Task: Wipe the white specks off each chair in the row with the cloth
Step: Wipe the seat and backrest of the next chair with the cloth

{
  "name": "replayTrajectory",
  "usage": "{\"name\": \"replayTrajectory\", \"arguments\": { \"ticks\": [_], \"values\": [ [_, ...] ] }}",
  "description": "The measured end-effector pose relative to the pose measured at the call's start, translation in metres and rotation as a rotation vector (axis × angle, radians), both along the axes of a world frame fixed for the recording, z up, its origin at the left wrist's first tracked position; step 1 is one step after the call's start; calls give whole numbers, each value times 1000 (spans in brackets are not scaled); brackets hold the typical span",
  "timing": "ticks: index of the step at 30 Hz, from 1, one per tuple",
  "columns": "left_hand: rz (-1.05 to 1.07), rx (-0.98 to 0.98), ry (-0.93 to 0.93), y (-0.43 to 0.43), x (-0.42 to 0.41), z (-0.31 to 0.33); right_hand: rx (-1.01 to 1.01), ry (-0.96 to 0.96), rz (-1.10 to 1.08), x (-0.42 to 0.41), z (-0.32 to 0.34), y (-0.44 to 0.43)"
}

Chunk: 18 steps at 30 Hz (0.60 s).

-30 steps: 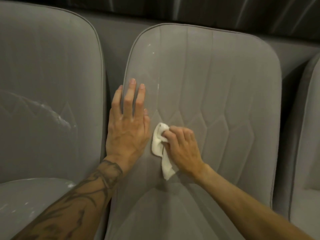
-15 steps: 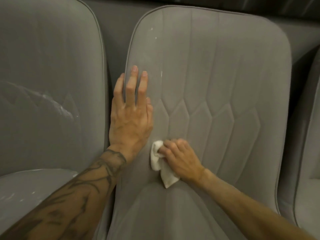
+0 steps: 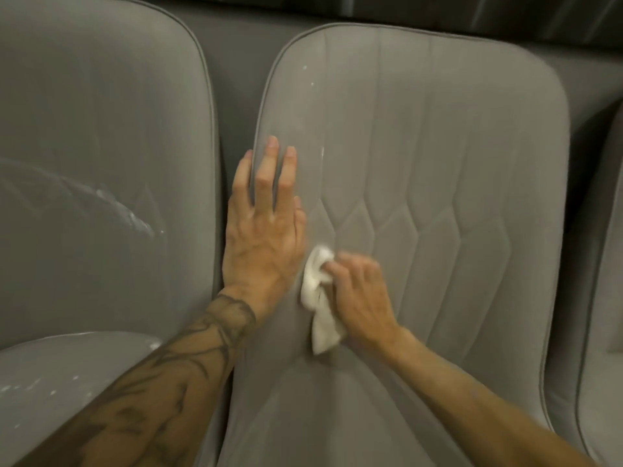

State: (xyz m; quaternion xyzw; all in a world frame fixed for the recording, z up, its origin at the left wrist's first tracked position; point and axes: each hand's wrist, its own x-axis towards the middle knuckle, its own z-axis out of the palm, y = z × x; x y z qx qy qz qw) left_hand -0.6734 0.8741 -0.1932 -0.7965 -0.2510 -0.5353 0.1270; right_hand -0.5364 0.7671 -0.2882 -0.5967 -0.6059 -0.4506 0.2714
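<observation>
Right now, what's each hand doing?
Left hand: open, flat on the middle chair backrest.
Right hand: closed on the white cloth.

You are showing both arms bare — no sleeves, no gloves. Your left forearm (image 3: 158,392) is carrying dark tattoo lines up to the wrist — your right forearm (image 3: 472,392) is unmarked.
</observation>
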Motion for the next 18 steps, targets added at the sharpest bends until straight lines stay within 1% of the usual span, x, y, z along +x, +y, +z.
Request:
{"name": "replayTrajectory", "arguments": {
  "ticks": [3,5,6,7,8,10,12,14,16,18],
  "values": [
    [-34,-23,-19,0,-1,0,286,161,-153,11,102,33],
    [-59,-31,-27,0,-2,2,387,247,-185,11,168,50],
    [-66,-42,-28,0,-3,3,411,284,-166,7,186,56],
    [-75,-56,-34,0,-3,5,412,301,-147,1,190,59],
    [-84,-70,-40,-1,-5,8,391,297,-126,-4,182,60],
    [-96,-70,-21,0,-13,13,269,239,-84,-14,143,51],
    [-89,-10,63,7,-26,19,157,170,-69,-16,119,38],
    [-47,43,142,23,-41,26,157,101,-86,-7,148,39],
    [41,6,147,42,-51,33,247,89,-142,0,206,57],
    [81,-45,147,53,-54,33,315,111,-213,7,264,74]
  ]
}}
